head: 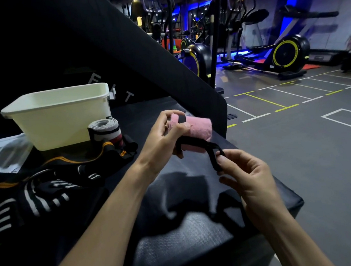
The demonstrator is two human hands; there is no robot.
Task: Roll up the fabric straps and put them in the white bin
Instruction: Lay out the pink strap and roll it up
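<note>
Head view had the pink strap (193,128) rolled into a fat bundle at the middle of the frame, held up over the black padded bench (181,230); left hand (162,138) was wrapped round the roll, thumb and fingers clamped on it; right hand (243,175) was pinching the black tail loop (213,154) that hangs off the roll, looked like it was about to be wound round or fastened; so I'd say this one was nearly rolled but not secured yet.

White bin (59,117) sat at the upper left of the frame on the same bench; couldn't see anything inside it from this angle, so no idea if anything had gone in; a grey rolled strap (104,132) stood just beside the bin's right corner, outside it, so rolled but not binned.

Lower left had a messy heap of black striped straps (45,191) lying loose, clearly unrolled; so my guess was early-to-middle, with most of the job left.
</note>
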